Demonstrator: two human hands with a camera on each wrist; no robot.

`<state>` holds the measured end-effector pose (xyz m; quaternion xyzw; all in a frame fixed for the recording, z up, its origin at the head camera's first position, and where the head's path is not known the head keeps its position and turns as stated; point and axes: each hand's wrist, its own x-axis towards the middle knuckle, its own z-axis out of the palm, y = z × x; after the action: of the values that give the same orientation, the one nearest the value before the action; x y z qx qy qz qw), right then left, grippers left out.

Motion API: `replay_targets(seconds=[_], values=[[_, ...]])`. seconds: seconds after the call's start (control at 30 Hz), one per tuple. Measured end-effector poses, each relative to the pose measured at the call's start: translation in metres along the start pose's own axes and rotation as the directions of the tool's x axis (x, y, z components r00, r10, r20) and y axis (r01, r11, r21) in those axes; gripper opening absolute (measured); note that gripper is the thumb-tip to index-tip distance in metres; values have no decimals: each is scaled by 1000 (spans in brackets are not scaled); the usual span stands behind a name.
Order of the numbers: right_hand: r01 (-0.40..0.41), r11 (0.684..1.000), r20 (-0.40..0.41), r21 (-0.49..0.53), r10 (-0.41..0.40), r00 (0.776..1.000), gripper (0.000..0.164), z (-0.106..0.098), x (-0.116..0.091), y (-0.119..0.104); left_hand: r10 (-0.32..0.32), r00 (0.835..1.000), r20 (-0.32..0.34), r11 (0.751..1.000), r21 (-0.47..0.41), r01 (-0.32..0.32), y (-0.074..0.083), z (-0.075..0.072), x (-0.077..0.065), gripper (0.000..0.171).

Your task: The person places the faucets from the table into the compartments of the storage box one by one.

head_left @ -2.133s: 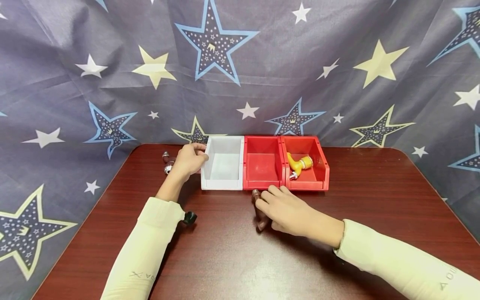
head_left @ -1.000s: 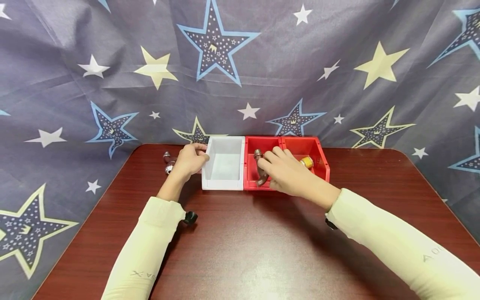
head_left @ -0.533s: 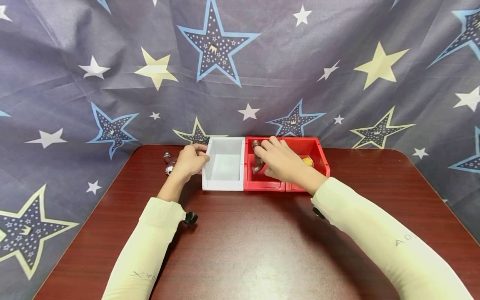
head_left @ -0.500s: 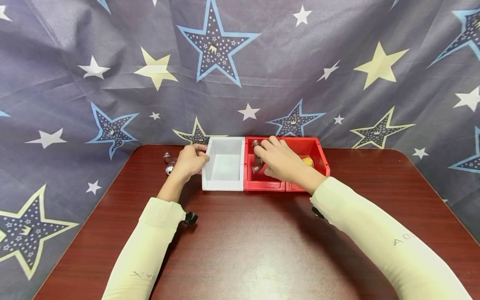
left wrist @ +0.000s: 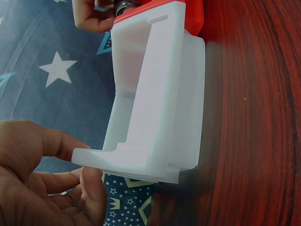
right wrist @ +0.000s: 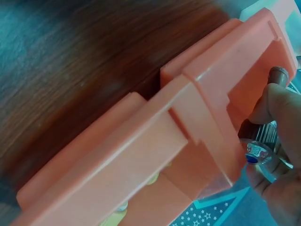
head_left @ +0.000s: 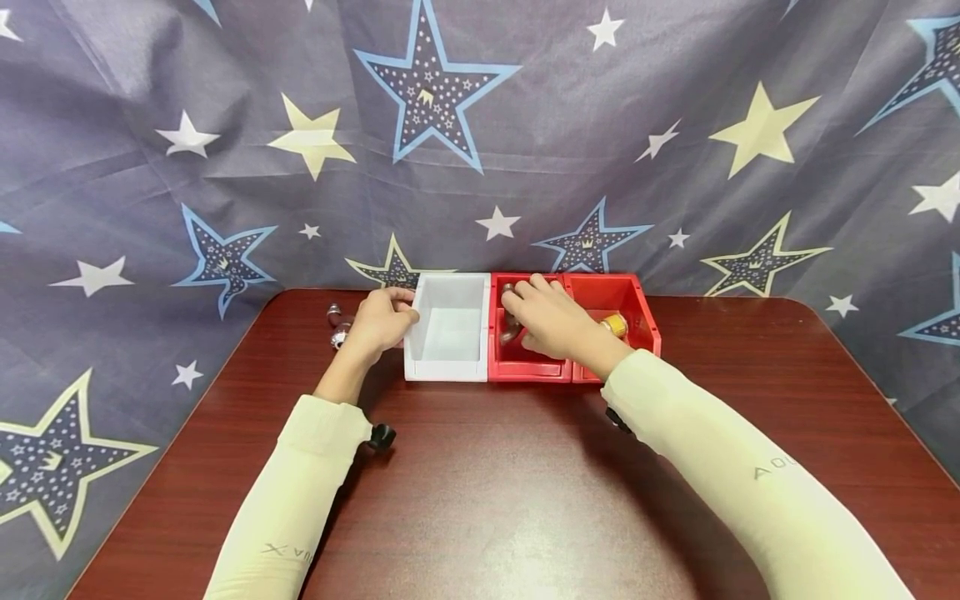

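My left hand pinches the left wall of the white bin between thumb and fingers; the left wrist view shows this grip close up. My right hand is inside the middle red bin, holding a brown tap. The fingers hide much of the tap; its brown end and a clear, labelled part show in the right wrist view. A yellow tap lies in the right-hand red bin, partly hidden behind my right hand and wrist.
The three bins stand side by side near the back of the dark wooden table. Left of my left hand lies another brown tap with a silver knob, partly covered by the hand. A star-patterned cloth hangs behind the table.
My right hand has lifted the brown tap from the table in front of the bins and moved it back and down into the middle red bin. The left hand stays on the white bin.
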<state>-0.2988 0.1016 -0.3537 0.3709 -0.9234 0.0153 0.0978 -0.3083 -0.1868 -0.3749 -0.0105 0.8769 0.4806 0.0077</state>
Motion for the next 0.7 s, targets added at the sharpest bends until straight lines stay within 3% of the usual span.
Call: replay_targets(seconds=[0.7], values=[[-49,999,96,-8,50,994,44,19,9,-4,-9,1000,-6,1000,-5,9,1,0,-2,41]])
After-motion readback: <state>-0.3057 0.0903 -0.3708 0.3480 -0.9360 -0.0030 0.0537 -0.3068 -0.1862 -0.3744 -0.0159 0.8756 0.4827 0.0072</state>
